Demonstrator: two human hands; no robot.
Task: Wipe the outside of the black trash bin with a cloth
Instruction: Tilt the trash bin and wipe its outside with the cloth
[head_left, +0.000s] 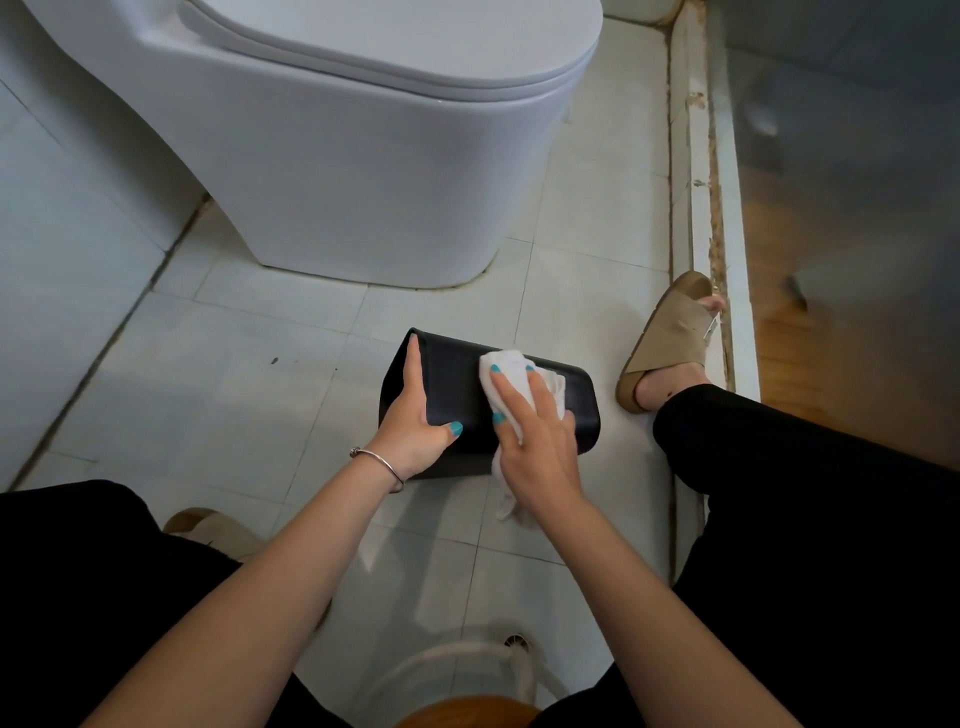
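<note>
so, one black trash bin lies on its side on the floor under my two hands. my left hand grips its left end, fingers flat along the edge and thumb hooked over the near face. my right hand presses one white cloth against the top of the bin, fingers spread. two tan slippers flank my hands, right one clear, left one half hidden. one white toilet stands beyond them on pale tiles; a stained threshold runs right.
</note>
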